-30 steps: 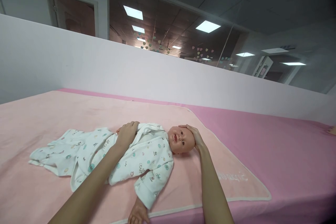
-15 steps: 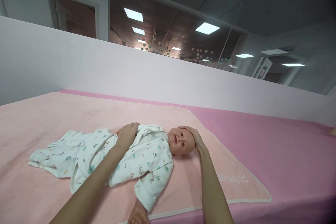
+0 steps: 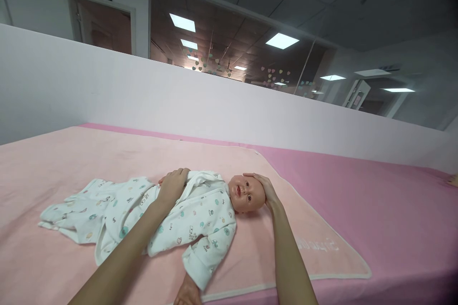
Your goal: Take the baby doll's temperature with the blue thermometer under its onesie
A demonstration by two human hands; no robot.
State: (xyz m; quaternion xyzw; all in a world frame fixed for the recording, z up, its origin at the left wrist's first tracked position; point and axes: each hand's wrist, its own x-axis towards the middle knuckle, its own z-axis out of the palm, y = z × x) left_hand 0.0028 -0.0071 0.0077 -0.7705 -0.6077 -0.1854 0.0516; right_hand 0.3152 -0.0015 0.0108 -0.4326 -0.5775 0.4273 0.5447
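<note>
A baby doll (image 3: pixel 246 193) lies on its back on a light pink blanket (image 3: pixel 250 252), head to the right. It wears a white patterned romper (image 3: pixel 150 209) that trails off to the left. My left hand (image 3: pixel 173 183) rests on the doll's chest, fingers curled over the fabric. My right hand (image 3: pixel 265 188) cups the top of the doll's head. One doll hand (image 3: pixel 188 293) pokes out of a sleeve near the bottom edge.
The blanket lies on a darker pink bed surface (image 3: pixel 375 209). A white partition wall (image 3: pixel 200 100) runs behind it. Past it are a doorway (image 3: pixel 103 26) and glass office walls. A small part of someone else (image 3: pixel 453 179) shows at the far right edge.
</note>
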